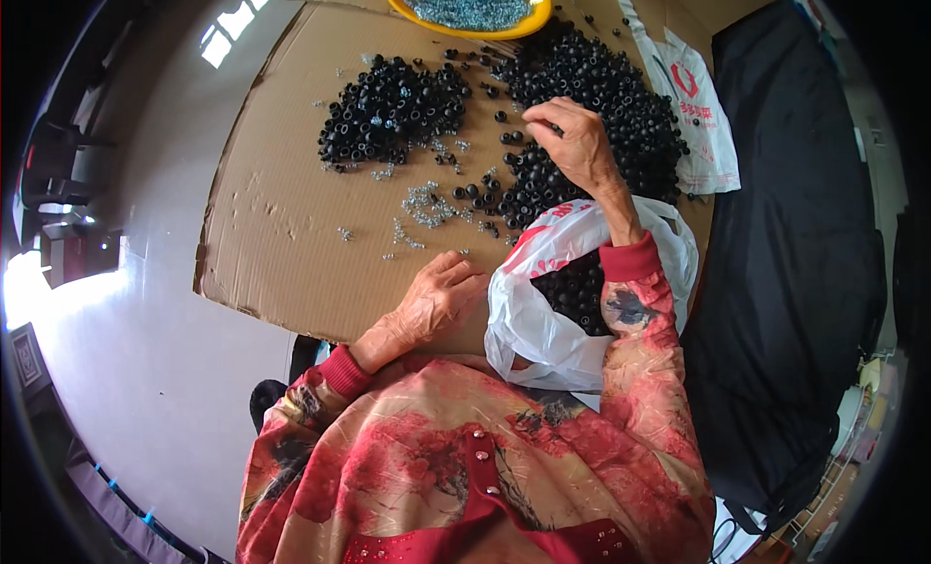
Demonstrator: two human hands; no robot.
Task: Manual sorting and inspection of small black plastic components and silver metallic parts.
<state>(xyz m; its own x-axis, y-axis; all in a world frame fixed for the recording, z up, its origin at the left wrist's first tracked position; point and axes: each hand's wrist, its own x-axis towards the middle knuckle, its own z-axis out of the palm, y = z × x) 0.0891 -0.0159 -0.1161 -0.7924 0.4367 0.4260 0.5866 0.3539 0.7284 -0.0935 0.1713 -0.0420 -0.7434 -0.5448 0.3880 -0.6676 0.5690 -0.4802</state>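
Observation:
My right hand point(574, 145) is over the left edge of a big heap of small round black pieces point(621, 108), some with open hollow ends. Its fingers are bent into a pinch, and whatever they may hold is too small to make out. Low at the cardboard's near edge, my left hand point(438, 294) is curled beside a white plastic bag point(519, 322); its fingertips are hidden. More black pieces point(577, 292) fill that bag, which sits open under my right forearm. Small silvery metal bits point(427, 207) lie scattered ahead of my left hand.
A smaller heap of black pieces point(393, 113) is farther left on the cardboard sheet point(281, 205). At the far edge stands a yellow bowl point(538, 21) of silvery bits. A flat white plastic bag point(703, 128) lies right of the big heap, beside black cloth point(795, 225).

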